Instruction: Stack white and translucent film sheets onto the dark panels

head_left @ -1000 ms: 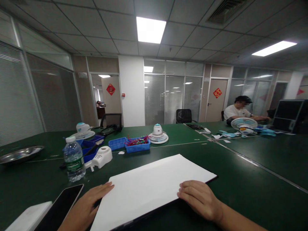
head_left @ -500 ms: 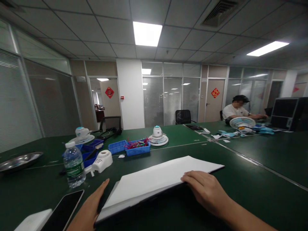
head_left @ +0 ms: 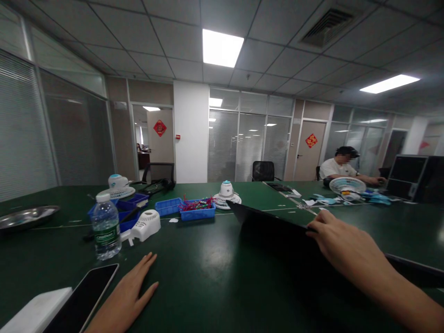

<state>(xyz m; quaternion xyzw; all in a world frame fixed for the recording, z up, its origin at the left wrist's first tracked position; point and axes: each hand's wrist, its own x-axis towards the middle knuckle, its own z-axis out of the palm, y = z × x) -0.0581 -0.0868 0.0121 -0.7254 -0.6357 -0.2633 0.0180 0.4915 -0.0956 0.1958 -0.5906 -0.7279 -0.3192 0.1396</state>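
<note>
My right hand (head_left: pixel 335 236) pinches the upper edge of a black folder (head_left: pixel 277 236), which is tilted up on the right half of my work area. Its dark outer face is toward me, and the white sheets are out of sight. My left hand (head_left: pixel 128 291) lies on the green table with its fingers stretched out, holding nothing. Beside that hand are a black-screened phone (head_left: pixel 85 298) and a white flat box (head_left: pixel 38 310). Beyond it stands a water bottle (head_left: pixel 106 229) with a green label.
A white plastic housing (head_left: pixel 148 225), blue trays (head_left: pixel 169 206) and a tray of red wires (head_left: pixel 197 213) sit across the table, with a white fan part (head_left: pixel 226 194) behind. A metal dish (head_left: pixel 27 217) is far left. At the far right a person (head_left: pixel 342 164) sits by another fan (head_left: pixel 348 186).
The folder has swung from lying nearly flat with white sheets up to a tilted position at the right, black side toward me. My left hand has let go and rests on the table.
</note>
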